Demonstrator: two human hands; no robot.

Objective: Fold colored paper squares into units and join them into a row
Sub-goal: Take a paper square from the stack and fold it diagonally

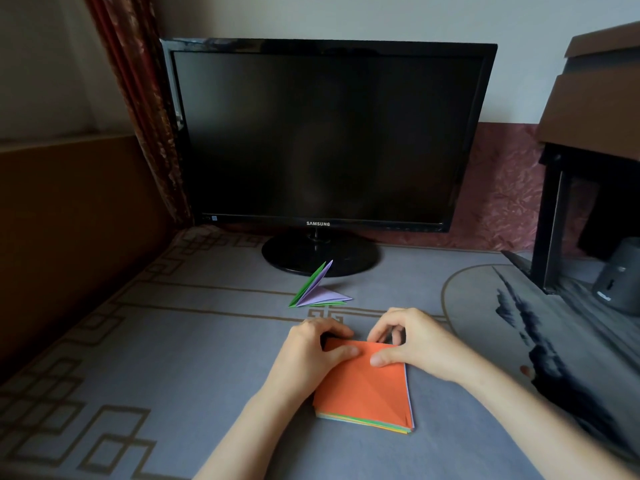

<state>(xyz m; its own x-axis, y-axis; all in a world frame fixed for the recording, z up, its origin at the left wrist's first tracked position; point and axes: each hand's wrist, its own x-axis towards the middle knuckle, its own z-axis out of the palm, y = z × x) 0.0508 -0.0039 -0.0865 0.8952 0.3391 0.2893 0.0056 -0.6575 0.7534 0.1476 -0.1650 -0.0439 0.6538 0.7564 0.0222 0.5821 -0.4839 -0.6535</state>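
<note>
- Orange paper: one orange sheet (363,382) lies on top of one stack of paper squares (367,426). The stack's near edge shows green, yellow, blue and lilac layers. A diagonal crease crosses the sheet.
- Two hands work at the stack's 12 o'clock edge.
- The left hand (313,346) has its grip closed on the sheet's far left corner, thumb on top and fingers curled over the edge. That corner is raised a little, with shadow under it.
- The right hand (414,344) grips the far right corner the same way, thumb pressing flat on the orange and fingers curled behind the edge.
- Two folded units (320,292), one green and one lilac, sit at 11 o'clock from the stack and apart from it. They are nested together, with one pair of flaps standing up and the other lying flat.
- The surface (156,358) is covered by a blue-grey cloth with tan key-pattern lines and a dark brush-like print at 3 o'clock.
- One black monitor (325,133), its screen dark, stands at 12 o'clock on a round base behind the units.
- One red patterned curtain (138,98) hangs at 10 o'clock.
- At least two cardboard boxes (595,109) rest on a black frame (554,220) at 2 o'clock, with one grey cylinder (620,275) beneath them.
- The wall (381,15) is pale above, with a reddish textured band lower down.
</note>
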